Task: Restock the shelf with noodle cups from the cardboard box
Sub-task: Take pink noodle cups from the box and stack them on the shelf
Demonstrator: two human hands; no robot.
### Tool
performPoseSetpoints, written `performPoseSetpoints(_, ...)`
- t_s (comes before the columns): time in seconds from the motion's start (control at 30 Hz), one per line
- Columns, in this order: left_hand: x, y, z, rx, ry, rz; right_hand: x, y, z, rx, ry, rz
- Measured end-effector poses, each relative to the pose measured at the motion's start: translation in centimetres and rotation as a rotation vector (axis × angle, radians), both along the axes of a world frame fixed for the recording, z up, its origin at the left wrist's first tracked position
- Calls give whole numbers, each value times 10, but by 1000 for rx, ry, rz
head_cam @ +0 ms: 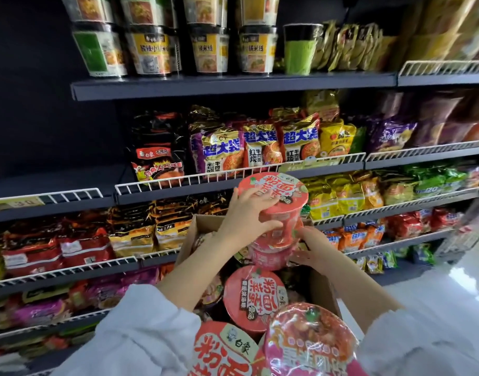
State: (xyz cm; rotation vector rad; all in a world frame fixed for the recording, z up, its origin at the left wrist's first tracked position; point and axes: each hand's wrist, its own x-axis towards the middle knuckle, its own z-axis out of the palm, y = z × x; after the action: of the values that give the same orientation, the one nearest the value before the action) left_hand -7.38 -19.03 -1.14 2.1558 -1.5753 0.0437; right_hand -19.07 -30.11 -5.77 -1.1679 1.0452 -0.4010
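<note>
Cardboard box (203,226) holds red noodle cups (253,294); left hand (246,213) grips top cup (273,196).

A dark navy wall panel (29,90) fills the upper left of the frame; glossy pale floor (449,289) gleams at lower right

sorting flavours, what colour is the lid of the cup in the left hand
Pink-red lid with red-orange characters, gripped by the left hand; seen in the head view.
</note>
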Motion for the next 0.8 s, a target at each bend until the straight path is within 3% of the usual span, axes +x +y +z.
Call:
performPoseSetpoints(0.07, 1, 2, -1, -145, 329, 89, -6, 2, 12, 35, -55, -30)
performPoseSetpoints(0.13, 6, 3, -2, -276, 779, 265, -8, 4, 23, 59, -92, -6)
performPoseSetpoints(0.2, 12, 2, -6, -228, 1154, 424, -8, 12, 38, 79, -162, 41)
performPoseSetpoints(0.3, 11, 6, -12, -44, 1466, 364, -6, 21, 52, 86, -244, 111)
performPoseSetpoints(0.4, 9, 8, -11, -69, 1513, 315, -5, 28, 57, 72, -248, 105)
performPoseSetpoints(0.57, 10, 26, -1, -124, 1434, 329, -4, 43, 64, 43, -262, 129)
performPoseSetpoints(0.67, 18, 49, 11, -227, 1321, 411, 11, 60, 73, -11, -236, 139)
performPoseSetpoints(0.8, 31, 94, 38, -455, 1256, 306, 44, 100, 103, -111, -204, 203)
